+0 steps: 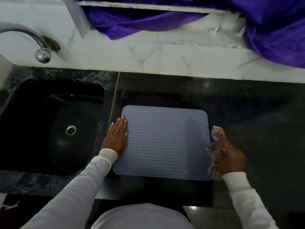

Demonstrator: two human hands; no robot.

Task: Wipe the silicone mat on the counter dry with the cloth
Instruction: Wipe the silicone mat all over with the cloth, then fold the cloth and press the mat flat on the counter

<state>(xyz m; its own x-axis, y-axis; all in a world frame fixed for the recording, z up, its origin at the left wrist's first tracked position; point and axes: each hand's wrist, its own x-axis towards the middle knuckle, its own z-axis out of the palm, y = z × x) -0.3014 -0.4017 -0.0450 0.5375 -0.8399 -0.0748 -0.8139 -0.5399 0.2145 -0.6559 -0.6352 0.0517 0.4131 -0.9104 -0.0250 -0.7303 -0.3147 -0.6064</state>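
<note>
A grey-blue silicone mat (163, 142) with wavy ridges lies flat on the dark counter (255, 113). My left hand (116, 137) rests flat, fingers together, on the mat's left edge. My right hand (228, 154) is blurred at the mat's right edge and grips a white cloth with dark stripes (216, 134). The cloth bunches under and around the fingers, partly off the mat on the counter.
A black sink (33, 133) with a metal drain (71, 129) sits left of the mat. A chrome tap (42, 47) juts from the white marble wall. Purple fabric (272, 27) hangs at the back right. The counter's front edge runs just below the mat.
</note>
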